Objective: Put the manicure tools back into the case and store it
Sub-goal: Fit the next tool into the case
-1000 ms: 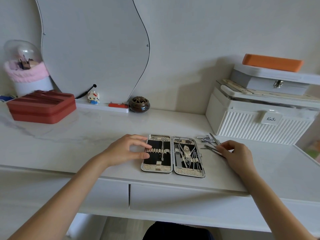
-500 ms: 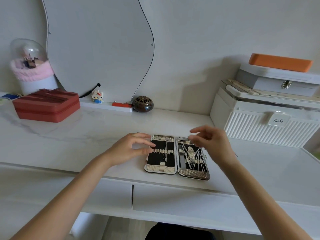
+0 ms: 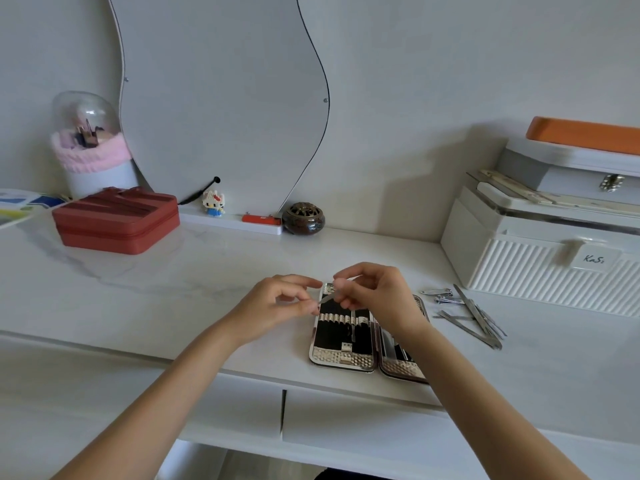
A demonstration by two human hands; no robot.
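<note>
1. Looking across the white dressing table (image 3: 145,292), I see the ribbed white storage box (image 3: 540,265) at the right edge of the frame and the red zip case (image 3: 116,220) at the left.
2. My open manicure case (image 3: 341,341) lies flat at the centre, near the table's front edge; its left half shows mostly vacant loops, while my right arm covers much of its right half.
3. My right hand (image 3: 381,296) hovers over the case's upper part, fingers curled, pinching one slim metal tool (image 3: 327,298) by its upper end.
4. My left hand (image 3: 277,303) meets it from the left, thumb and fingertips pinching the tool's lower tip.
5. Loose tools (image 3: 474,317) wait in a crossed heap right of the case, with two nail clippers (image 3: 441,295) just above them.
6. Risks, as I judge them: the tool is thin and smooth, so changing my pinch could drop it among the loops; pushing at a slant could miss the elastic; the unsteadied case could slide towards the near edge; and my right forearm could sweep the heap when I reach back.
</note>
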